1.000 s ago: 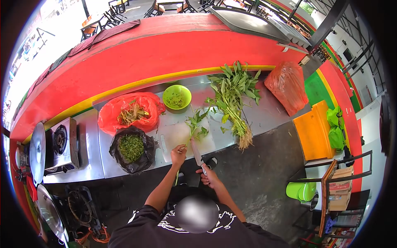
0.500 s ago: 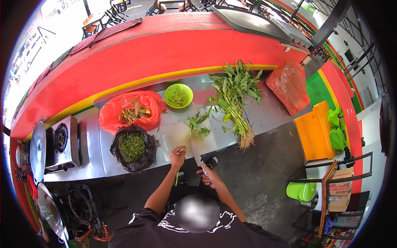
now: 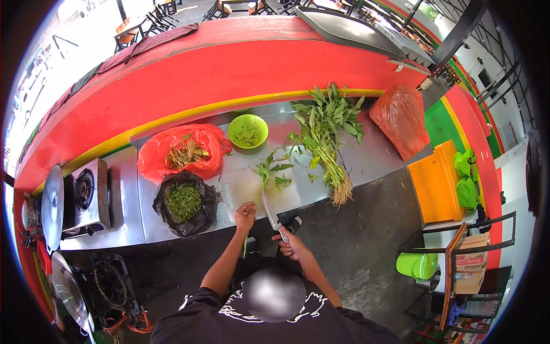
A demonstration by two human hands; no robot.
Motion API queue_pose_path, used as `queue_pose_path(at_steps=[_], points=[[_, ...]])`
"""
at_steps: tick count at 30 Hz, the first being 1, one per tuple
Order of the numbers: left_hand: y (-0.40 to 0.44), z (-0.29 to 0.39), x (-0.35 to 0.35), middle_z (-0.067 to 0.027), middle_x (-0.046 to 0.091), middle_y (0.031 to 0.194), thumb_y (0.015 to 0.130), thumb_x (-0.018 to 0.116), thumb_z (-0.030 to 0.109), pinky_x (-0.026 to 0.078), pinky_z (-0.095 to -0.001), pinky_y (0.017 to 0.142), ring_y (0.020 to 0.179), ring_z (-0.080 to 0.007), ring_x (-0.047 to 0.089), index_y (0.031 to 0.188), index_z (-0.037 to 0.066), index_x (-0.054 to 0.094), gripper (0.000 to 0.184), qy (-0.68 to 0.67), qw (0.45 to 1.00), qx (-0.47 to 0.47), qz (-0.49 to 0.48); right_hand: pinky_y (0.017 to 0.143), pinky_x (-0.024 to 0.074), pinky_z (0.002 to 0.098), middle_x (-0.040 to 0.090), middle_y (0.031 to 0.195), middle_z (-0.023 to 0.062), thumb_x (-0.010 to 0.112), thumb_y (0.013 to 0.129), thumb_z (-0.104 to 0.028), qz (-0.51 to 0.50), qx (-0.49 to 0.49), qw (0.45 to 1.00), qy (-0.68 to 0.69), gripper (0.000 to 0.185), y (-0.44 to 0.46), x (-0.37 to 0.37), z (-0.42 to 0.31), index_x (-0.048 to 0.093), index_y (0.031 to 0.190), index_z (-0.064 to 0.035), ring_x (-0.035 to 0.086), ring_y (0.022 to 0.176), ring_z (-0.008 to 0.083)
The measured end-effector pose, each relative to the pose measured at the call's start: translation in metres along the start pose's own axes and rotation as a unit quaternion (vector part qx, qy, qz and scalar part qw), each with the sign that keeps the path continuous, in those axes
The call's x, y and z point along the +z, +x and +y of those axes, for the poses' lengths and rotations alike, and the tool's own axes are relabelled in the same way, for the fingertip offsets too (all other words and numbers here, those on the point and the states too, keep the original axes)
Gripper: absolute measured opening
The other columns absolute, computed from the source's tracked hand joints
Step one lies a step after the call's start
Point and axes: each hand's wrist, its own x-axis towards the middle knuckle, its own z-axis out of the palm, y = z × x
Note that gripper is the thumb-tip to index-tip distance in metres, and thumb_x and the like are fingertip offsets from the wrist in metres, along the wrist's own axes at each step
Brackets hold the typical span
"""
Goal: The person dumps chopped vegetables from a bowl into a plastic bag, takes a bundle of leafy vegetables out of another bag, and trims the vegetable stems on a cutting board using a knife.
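My right hand (image 3: 293, 247) grips the handle of a kitchen knife (image 3: 270, 211), its blade slanting up and left over the near side of a white cutting board (image 3: 288, 199). My left hand (image 3: 246, 219) is closed, fingers pinched, left of the blade at the board's near edge. A thin green stem (image 3: 244, 247) hangs below that hand; its upper part is hidden by the fingers. Beyond the knife tip, leafy green sprigs (image 3: 269, 172) lie on the board. A large bunch of leafy greens (image 3: 325, 137) with roots rests to the right on the steel counter.
Left of the board are a black bag (image 3: 209, 221) of chopped greens and a red bag (image 3: 152, 155) holding stalks. A green bowl (image 3: 258, 123) with leaves stands behind. A filled red bag (image 3: 401, 123) sits far right, a gas stove (image 3: 91, 198) far left.
The knife blade has shifted slightly left. The sprigs on the board have moved a little, and my left hand is almost where it was.
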Motion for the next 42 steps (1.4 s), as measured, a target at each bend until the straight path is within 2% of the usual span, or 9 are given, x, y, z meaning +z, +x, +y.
queue_pose_path(at_steps=[14,22,26,28,32,39,42], points=[[-0.002,0.000,0.000,-0.0011,0.056,0.065,0.085,0.068,0.012,0.042,-0.0241,0.044,0.046,-0.0106,0.055,0.106,0.001,0.066,0.024,-0.014,1.000,-0.017,0.002,0.033,0.0138,0.0210,0.023,0.047,-0.0075,0.043,0.095,-0.058,-0.029,-0.006,0.999,0.037,0.055,0.004,-0.004,0.009,0.059,0.104,-0.0060,0.018,0.036,0.0038],[-0.003,0.005,0.000,-0.0043,0.060,0.062,0.083,0.068,0.008,0.043,-0.0259,0.043,0.045,-0.0110,0.056,0.103,0.002,0.067,0.021,0.005,1.000,-0.018,0.013,0.034,0.0142,0.0214,0.023,0.048,-0.0079,0.042,0.095,-0.058,-0.021,-0.002,0.999,0.026,0.056,0.005,-0.007,0.009,0.059,0.104,-0.0062,0.019,0.036,0.0036],[0.001,-0.001,0.001,-0.0051,0.061,0.063,0.084,0.068,0.010,0.045,-0.0261,0.044,0.046,-0.0119,0.057,0.104,0.001,0.067,0.022,0.004,1.000,-0.016,0.004,0.035,0.0143,0.0215,0.023,0.048,-0.0082,0.041,0.094,-0.060,0.013,-0.007,1.000,-0.017,0.058,0.005,-0.007,0.007,0.059,0.104,-0.0056,0.019,0.037,0.0033],[0.004,-0.001,0.003,-0.0059,0.061,0.064,0.085,0.067,0.013,0.046,-0.0261,0.043,0.047,-0.0130,0.060,0.105,0.000,0.066,0.024,0.044,0.999,0.030,-0.008,0.035,0.0142,0.0215,0.022,0.049,-0.0083,0.041,0.094,-0.061,0.025,-0.011,0.999,-0.039,0.059,0.003,-0.005,0.005,0.058,0.104,-0.0054,0.019,0.037,0.0031],[0.013,0.002,0.011,-0.0085,0.063,0.071,0.087,0.065,0.015,0.048,-0.0270,0.041,0.047,-0.0162,0.062,0.106,-0.003,0.065,0.026,-0.019,0.999,0.001,-0.028,0.036,0.0144,0.0217,0.023,0.049,-0.0086,0.042,0.093,-0.062,0.045,-0.003,0.997,-0.057,0.059,0.002,-0.003,0.005,0.058,0.102,-0.0052,0.019,0.038,0.0029],[0.033,0.008,0.015,-0.0082,0.067,0.079,0.086,0.060,0.007,0.050,-0.0272,0.046,0.052,-0.0174,0.066,0.098,-0.004,0.066,0.018,0.044,0.998,0.004,-0.053,0.036,0.0149,0.0218,0.023,0.050,-0.0084,0.043,0.093,-0.062,0.086,-0.032,0.990,-0.104,0.059,0.003,0.001,0.008,0.059,0.099,-0.0051,0.020,0.038,0.0029],[0.031,0.010,0.014,-0.0078,0.067,0.079,0.086,0.060,0.007,0.050,-0.0273,0.046,0.052,-0.0168,0.066,0.098,-0.004,0.066,0.017,0.038,0.997,0.020,-0.062,0.036,0.0148,0.0218,0.024,0.051,-0.0082,0.043,0.093,-0.062,0.106,-0.030,0.988,-0.107,0.059,0.002,0.004,0.008,0.060,0.097,-0.0050,0.021,0.038,0.0030]])
